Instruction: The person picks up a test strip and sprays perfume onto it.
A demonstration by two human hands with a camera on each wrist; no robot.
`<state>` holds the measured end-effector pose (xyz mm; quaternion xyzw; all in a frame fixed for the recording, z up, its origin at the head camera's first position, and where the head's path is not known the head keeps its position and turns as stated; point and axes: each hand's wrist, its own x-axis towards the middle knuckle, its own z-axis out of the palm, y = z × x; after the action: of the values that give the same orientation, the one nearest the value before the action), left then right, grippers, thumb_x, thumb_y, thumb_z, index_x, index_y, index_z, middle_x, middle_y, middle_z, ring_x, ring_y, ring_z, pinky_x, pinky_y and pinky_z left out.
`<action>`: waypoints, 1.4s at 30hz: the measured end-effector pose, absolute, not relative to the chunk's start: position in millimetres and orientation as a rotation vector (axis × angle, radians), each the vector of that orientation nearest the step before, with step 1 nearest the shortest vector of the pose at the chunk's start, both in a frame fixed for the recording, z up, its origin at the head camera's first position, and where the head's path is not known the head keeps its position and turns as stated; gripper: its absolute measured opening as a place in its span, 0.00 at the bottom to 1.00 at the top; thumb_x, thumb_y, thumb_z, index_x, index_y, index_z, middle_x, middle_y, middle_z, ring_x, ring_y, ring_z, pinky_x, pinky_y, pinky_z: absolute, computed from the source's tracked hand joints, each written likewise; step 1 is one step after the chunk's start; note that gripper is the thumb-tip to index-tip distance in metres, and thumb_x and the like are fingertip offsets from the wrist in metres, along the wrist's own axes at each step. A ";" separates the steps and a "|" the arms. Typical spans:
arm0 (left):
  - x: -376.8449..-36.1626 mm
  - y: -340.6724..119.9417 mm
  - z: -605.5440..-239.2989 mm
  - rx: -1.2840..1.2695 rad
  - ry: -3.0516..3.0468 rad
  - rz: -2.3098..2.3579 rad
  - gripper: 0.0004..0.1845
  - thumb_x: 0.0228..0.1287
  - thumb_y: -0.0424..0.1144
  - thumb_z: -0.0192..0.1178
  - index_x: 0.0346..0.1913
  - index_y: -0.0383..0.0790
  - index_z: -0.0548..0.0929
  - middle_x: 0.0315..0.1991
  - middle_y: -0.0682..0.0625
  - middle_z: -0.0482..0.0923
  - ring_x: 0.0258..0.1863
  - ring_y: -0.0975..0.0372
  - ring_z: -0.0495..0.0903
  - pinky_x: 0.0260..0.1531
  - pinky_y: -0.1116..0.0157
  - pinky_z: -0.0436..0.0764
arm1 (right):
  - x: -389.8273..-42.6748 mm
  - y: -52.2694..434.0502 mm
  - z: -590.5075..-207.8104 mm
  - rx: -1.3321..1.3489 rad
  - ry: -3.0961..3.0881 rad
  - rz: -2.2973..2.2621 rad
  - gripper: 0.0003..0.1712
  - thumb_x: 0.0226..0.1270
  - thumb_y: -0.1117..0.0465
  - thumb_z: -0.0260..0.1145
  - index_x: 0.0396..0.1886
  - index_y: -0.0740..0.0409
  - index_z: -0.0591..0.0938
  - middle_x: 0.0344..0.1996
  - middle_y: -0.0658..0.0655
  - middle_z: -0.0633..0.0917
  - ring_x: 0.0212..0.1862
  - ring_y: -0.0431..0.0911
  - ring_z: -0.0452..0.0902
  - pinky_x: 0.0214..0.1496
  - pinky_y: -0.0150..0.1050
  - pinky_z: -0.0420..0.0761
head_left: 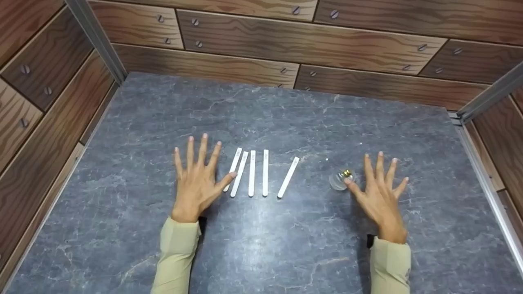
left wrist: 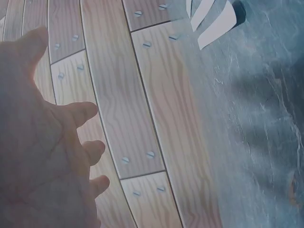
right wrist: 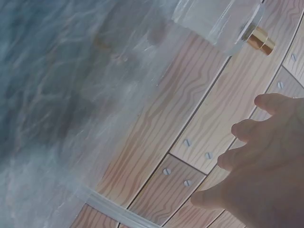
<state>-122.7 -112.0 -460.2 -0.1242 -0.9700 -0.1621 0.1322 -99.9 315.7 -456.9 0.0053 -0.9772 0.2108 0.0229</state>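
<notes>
- Strips (head_left: 252,173), five in number: lying flat on the tabletop (head_left: 253,122) between both hands, starting at the left thumb and stopping well short of the right.
- Left hand (head_left: 198,179): spreading all fingers wide, holding nothing, crossing the leftmost strip with the thumb tip; touching it or merely passing above, cannot tell.
- Right hand (head_left: 378,192): fanning its fingers just as widely, gripping nothing, overlapping the edge of a bottle (head_left: 337,182) with the thumb tip in the head view; contact unclear.
- Bottle, again: standing upright at the right thumb, well apart from the strips; showing a clear, glassy body and carrying a shiny gold-coloured top (head_left: 347,172), short and cylindrical.
- Strips, up close: showing smooth, narrow white faces, rounding off at the near ends, bearing small dark print at the far ends; slanting side by side at the left, running nearly parallel in the middle, slanting alone at the right.
- Tabletop surface: imitating blue-grey marble, branching into pale veins, catching glare toward the front.
- Walls (head_left: 245,32): picturing streaky wood grain and slotted screw heads (head_left: 160,18), meeting at grey metal posts (head_left: 96,36).
- Sleeves (head_left: 176,249): covering both forearms in pale olive cloth.
</notes>
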 end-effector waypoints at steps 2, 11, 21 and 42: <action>-125.2 -109.3 -457.5 -0.383 -2.822 -0.451 0.46 0.67 0.72 0.47 0.79 0.45 0.63 0.81 0.39 0.46 0.79 0.40 0.40 0.73 0.36 0.33 | -100.6 316.4 -453.8 0.024 -3.018 0.650 0.52 0.75 0.33 0.52 0.83 0.60 0.45 0.80 0.68 0.35 0.76 0.63 0.14 0.65 0.71 0.13; -130.6 -103.6 -453.3 -0.409 -2.793 -0.415 0.42 0.67 0.64 0.59 0.76 0.42 0.68 0.78 0.36 0.55 0.76 0.38 0.50 0.71 0.33 0.42 | -102.7 316.4 -444.8 0.051 -2.944 0.744 0.49 0.75 0.39 0.58 0.81 0.63 0.52 0.79 0.70 0.41 0.77 0.69 0.24 0.68 0.73 0.19; -134.7 -83.9 -457.6 -0.465 -2.681 -0.688 0.23 0.70 0.44 0.65 0.61 0.33 0.80 0.61 0.34 0.77 0.56 0.40 0.79 0.52 0.41 0.80 | -107.7 311.6 -444.3 0.014 -2.499 1.034 0.32 0.61 0.68 0.75 0.63 0.75 0.76 0.63 0.76 0.75 0.64 0.70 0.70 0.67 0.65 0.67; -135.5 -51.4 -467.7 -0.462 -2.671 -1.258 0.17 0.73 0.40 0.61 0.58 0.32 0.83 0.56 0.38 0.81 0.56 0.45 0.80 0.56 0.47 0.79 | -111.0 302.0 -441.9 -0.198 -2.437 1.321 0.32 0.62 0.71 0.73 0.65 0.73 0.73 0.62 0.71 0.77 0.62 0.64 0.75 0.61 0.61 0.73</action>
<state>-135.5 -51.4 -467.7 -0.1541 -0.8913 -0.4196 0.0766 -111.0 302.0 -441.9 -0.0700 -0.8626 0.4674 0.1803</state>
